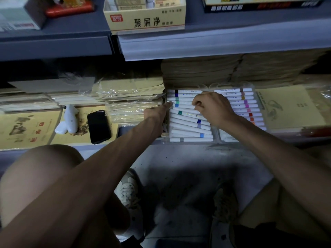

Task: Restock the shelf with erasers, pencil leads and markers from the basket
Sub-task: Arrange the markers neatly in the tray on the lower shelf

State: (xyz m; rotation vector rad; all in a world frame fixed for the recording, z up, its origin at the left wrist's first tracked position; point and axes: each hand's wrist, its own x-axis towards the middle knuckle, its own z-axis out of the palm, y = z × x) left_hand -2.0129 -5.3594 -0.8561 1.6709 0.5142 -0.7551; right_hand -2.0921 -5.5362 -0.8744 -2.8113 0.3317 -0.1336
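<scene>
Your left hand (157,111), fingers straight, pressed the markers (189,126) at the tray's (193,142) left edge. Your right hand (213,108) curled around markers mid-tray. Paper packs (129,108) crowded its left side.

We are in a stationery shop, facing grey metal shelves (215,45) packed with goods for sale. At the top of the frame sit a yellow display carton (145,20) printed with large characters and a dark box (259,4) marked 2B 0.7, and on the lower level a clear tray (189,141) holds white markers (189,122) with coloured bands. Around it lie stacks of brown paper (232,68), plastic-wrapped paper packs (129,97) at centre left and yellow practice books (26,127) at lower left.
</scene>
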